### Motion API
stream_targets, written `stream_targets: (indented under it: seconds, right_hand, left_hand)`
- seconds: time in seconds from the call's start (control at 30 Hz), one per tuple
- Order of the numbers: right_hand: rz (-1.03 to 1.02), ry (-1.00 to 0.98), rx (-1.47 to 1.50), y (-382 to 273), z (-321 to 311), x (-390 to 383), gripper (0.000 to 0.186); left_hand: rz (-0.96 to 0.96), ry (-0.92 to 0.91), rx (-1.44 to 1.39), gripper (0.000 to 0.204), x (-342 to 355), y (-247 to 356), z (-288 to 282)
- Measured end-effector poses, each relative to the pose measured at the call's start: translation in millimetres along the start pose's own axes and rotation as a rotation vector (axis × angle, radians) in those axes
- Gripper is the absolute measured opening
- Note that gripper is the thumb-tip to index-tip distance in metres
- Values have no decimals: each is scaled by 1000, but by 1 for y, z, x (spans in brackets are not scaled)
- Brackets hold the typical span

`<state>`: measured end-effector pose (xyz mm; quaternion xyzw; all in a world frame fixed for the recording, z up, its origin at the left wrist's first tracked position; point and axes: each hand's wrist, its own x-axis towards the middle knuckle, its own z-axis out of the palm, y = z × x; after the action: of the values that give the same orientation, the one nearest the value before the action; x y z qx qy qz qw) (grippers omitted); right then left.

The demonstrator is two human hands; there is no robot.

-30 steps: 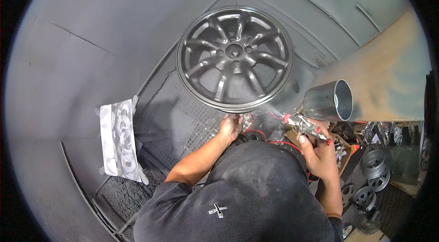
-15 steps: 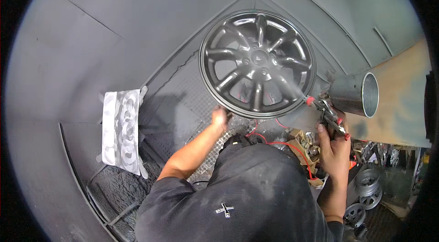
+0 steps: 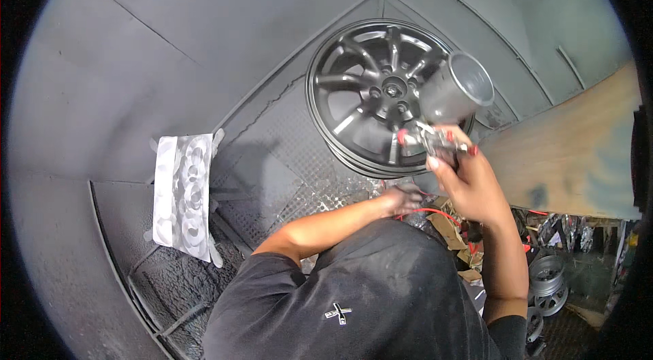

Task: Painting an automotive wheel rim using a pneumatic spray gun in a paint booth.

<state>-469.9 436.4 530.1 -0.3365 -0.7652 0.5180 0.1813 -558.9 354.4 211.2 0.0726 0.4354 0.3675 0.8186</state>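
A dark, glossy multi-spoke car wheel (image 3: 341, 81) lies tilted in front of me with its spoked face up. My right hand (image 3: 462, 180) is closed around a spray gun (image 3: 435, 142) with red fittings and a large grey cup (image 3: 442, 94) on top. The gun is over the wheel's lower right part, and its cup hides some of the spokes and rim. Below the near rim, close to my body, is my left hand (image 3: 403, 199). Its fingers are blurred, and I cannot tell whether they hold anything. A red hose (image 3: 435, 211) runs right beside it.
A swirl-marked whitish panel (image 3: 182, 197) stands at the left on a dark support. Grey walls (image 3: 258, 26) surround the wheel, above a textured floor (image 3: 272, 135). To the right is a tan board (image 3: 578, 142). More wheels (image 3: 547, 275) and crumpled cardboard (image 3: 449, 232) lie at lower right.
The spray gun has moved left over the wheel, and the visible spray is gone. My left hand has moved right along the near rim. The wheel looks turned and slightly shifted right.
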Motion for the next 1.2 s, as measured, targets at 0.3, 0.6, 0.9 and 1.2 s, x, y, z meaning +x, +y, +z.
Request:
stream_targets:
  seconds: [0.3, 0.6, 0.9, 1.2]
  right_hand:
    - [-104, 172, -76, -10, -11, 69, 29]
    - [-2, 430, -430, 2, -56, 68, 36]
    - [107, 519, -530, 16, -97, -20, 32]
    - [322, 281, -306, 4, -81, -107, 31]
  left_hand:
    - [-79, -176, 154, 34, -25, -7, -23]
    - [120, 433, -267, 29, -27, 43, -173]
    - [625, 634, -152, 29, -34, 83, -173]
    - [-7, 20, -2, 30, 20, -30, -4]
